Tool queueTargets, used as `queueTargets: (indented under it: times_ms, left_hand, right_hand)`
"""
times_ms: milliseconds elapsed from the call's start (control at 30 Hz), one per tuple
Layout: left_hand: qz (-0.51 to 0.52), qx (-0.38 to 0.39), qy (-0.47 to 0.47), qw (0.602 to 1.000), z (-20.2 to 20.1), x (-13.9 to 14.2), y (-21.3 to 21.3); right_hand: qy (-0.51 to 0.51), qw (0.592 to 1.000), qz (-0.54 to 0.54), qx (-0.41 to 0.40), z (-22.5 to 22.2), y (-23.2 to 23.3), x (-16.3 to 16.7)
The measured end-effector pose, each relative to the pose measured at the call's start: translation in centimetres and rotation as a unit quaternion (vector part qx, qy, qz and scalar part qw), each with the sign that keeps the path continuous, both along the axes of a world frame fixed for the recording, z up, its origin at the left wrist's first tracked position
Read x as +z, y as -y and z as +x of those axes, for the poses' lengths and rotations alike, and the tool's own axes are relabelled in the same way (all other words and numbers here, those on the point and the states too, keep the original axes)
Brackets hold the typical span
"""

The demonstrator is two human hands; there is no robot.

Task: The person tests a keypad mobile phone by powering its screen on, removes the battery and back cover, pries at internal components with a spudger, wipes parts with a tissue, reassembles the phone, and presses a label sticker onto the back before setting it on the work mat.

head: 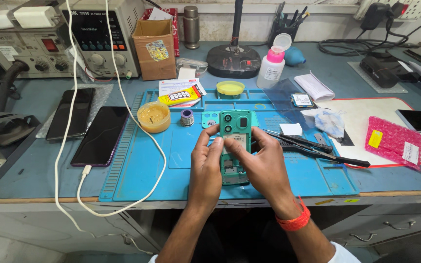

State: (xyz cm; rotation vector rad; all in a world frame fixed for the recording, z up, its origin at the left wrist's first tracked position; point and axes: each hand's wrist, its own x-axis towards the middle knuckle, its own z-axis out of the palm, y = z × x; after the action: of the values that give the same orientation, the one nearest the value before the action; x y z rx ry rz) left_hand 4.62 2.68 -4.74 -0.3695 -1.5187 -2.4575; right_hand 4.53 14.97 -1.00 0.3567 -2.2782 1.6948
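From the head view, a green phone (pixel 235 146) with its back cover off is held upright between both hands, just above the near middle of the blue work mat (pixel 171 160) on the tabletop (pixel 35 165). Its long axis runs near to far, camera end away from the person, open lower end toward them. The left hand (pixel 205 163) grips the phone's left edge, thumb and fingers closed on it. The right hand (pixel 264 163) clamps the right edge, its fingertips (pixel 230 144) pressed on a small white label across the phone's middle; it looks pinched, though fingers hide the contact. Both hands lie equally near, the phone squarely between them.

A black screwdriver (pixel 327 155) and tweezers (pixel 288 139) lie just right of the right hand. A tub of yellow paste (pixel 153 117) sits far left on the mat, and two dark phones (pixel 86 126) lie well apart at the left.
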Motion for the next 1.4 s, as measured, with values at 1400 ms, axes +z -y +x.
queueTargets:
  times_ms: [1400]
  left_hand:
    - [0.083,-0.106,0.028,0.990,-0.4,-0.4,0.2]
  right_hand:
    - [0.070,0.994,-0.039,0.074,-1.5,-1.1,0.3]
